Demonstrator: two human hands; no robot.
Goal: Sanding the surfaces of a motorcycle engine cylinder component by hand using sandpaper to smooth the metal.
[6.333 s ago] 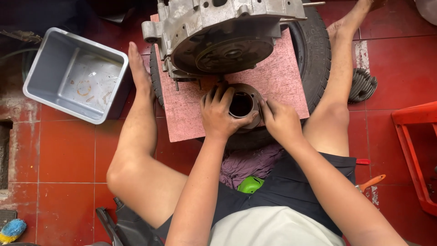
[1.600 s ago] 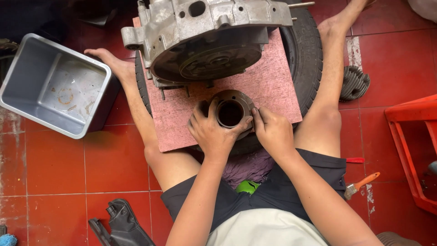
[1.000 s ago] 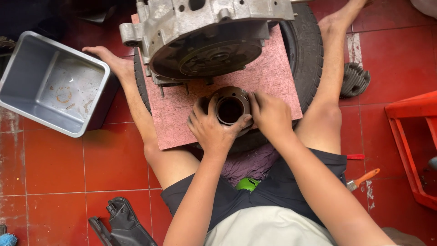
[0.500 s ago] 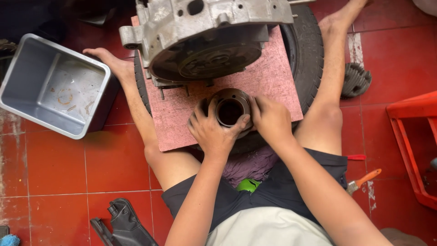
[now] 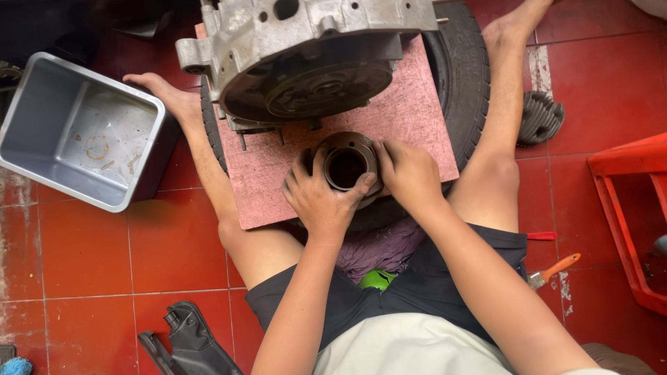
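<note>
Currently: left hand (image 5: pixel 321 201) and right hand (image 5: pixel 410 175) clasp dark metal cylinder (image 5: pixel 346 167) on pink mat (image 5: pixel 410 118), just below engine casing (image 5: pixel 306 48); best held square, grip even.

engine case (image 5: pixel 306 55) on mat (image 5: pixel 410 132), tub (image 5: pixel 83 132) left

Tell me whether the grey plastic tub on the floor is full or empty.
Nearly empty: the grey plastic tub stands upright, its bare bottom showing only stains and small bits.

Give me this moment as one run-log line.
left hand: grips metal cylinder | right hand: grips same cylinder | cylinder: bore up, on pink mat | engine casing: behind it | grey tub: left
</note>
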